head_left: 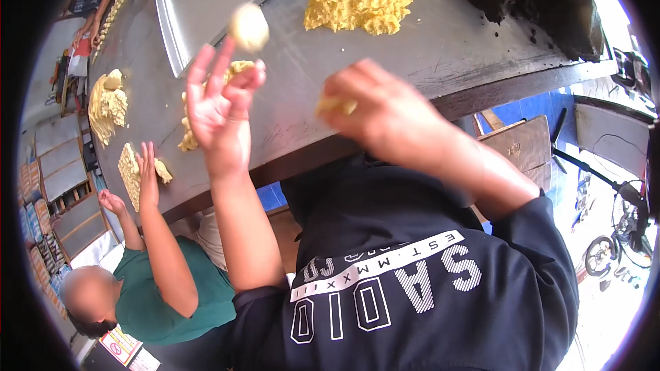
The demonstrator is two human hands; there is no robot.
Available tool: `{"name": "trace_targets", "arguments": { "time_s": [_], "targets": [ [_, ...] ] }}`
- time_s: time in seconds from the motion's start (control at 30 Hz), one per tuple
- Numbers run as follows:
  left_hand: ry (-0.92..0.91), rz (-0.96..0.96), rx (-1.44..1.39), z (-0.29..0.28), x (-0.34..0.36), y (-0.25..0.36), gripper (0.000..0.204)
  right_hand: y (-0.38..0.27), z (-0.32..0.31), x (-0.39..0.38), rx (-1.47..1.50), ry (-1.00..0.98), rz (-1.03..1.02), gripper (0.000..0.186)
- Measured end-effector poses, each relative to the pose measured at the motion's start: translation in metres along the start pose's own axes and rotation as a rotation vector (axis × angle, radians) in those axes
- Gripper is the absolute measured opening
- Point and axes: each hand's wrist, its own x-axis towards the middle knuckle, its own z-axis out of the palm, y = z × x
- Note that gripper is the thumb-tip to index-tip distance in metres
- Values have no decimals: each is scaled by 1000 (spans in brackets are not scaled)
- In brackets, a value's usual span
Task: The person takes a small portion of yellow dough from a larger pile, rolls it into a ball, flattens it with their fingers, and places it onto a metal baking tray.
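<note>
My left hand (220, 110) is raised palm up above the steel table (433, 69), fingers spread. A pale, slightly blurred dough ball (249, 27) is just above its fingertips; I cannot tell whether they touch. My right hand (378, 110), blurred, is curled round a yellow dough piece (330, 105) near the table's front edge. Behind my left hand is more dough (188, 139), partly hidden. A large rough dough mound (357, 0) sits farther back.
Metal trays (175, 27) lie at the back. A person in green (158, 282) works dough (129, 172) at my left; another person (93, 0) stands farther off beside a dough row (110, 20). A dark mass (522, 0) covers the table's right end. A bicycle (612, 247) stands right.
</note>
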Motion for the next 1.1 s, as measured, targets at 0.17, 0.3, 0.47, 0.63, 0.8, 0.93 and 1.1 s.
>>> {"name": "trace_targets", "arguments": {
  "time_s": [0.17,0.3,0.47,0.63,0.8,0.93,1.1],
  "targets": [
    [4,138,1494,-55,37,-10,41,16,12,18,-103,-26,77,17],
    [-287,251,1554,-69,28,-9,32,55,-24,-10,-206,206,319,22],
    [-214,223,1483,-33,21,1,31,58,-39,-32,-135,126,197,12],
    [-229,128,1315,-33,5,6,23,49,-34,-29,-100,198,405,27],
    [-49,0,1215,-32,-9,20,23,59,-39,-13,-247,91,166,28],
    [54,-101,388,-22,-38,-13,17,32,-31,4,-189,228,145,35],
    [41,-294,189,2,-55,-14,15,8,11,32,66,117,80,47]
  ]
}}
